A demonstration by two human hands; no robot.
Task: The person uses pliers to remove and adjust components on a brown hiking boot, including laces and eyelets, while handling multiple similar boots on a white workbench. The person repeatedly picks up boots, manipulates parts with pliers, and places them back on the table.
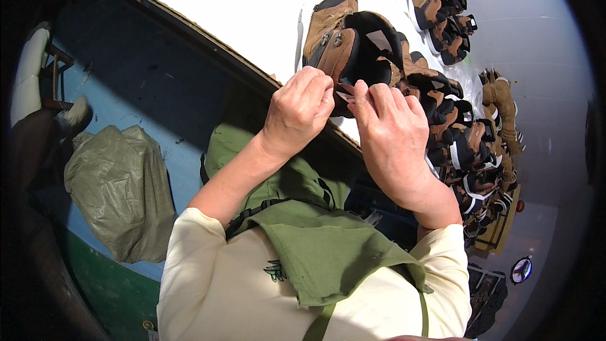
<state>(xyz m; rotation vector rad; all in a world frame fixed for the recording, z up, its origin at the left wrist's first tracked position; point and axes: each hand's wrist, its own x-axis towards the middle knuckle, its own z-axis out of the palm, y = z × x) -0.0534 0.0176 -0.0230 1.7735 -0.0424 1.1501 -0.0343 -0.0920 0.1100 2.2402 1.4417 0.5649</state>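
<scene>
A brown boot with a black toe cap and metal lace hooks lies on the white table, its black-lined collar toward me. Close to the near side of that collar, my left hand is closed, thumb and fingers pressed together. My right hand pinches just to its right, beside the boot opening. A thin reddish-brown sliver shows between the two hands, near my right fingertips. What exactly either hand grips is hidden by the fingers. A pale label shows inside the dark collar area beyond the hands.
More brown and black boots crowd the table's right side, others stand farther back. The white table has a dark edge in front of me. An olive sack sits on the blue floor at left, near a padded stool.
</scene>
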